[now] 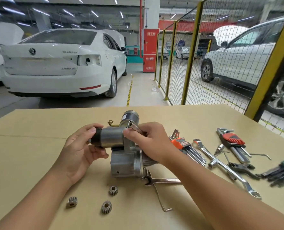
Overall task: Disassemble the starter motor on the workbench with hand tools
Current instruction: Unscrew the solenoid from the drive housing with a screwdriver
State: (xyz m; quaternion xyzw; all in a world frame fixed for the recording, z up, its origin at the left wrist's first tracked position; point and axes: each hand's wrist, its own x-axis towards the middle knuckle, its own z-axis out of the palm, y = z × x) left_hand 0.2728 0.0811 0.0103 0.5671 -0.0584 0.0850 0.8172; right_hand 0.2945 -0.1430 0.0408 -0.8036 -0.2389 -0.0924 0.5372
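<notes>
Gripping solenoid [112,137] — two hands; three gears [113,190].

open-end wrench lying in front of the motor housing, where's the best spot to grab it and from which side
Judging by its pose, take the open-end wrench by its bare shank, from above and from the right. It lies flat on the workbench, its jaw end tucked against the motor housing, while the shank points right, free of it.
</notes>
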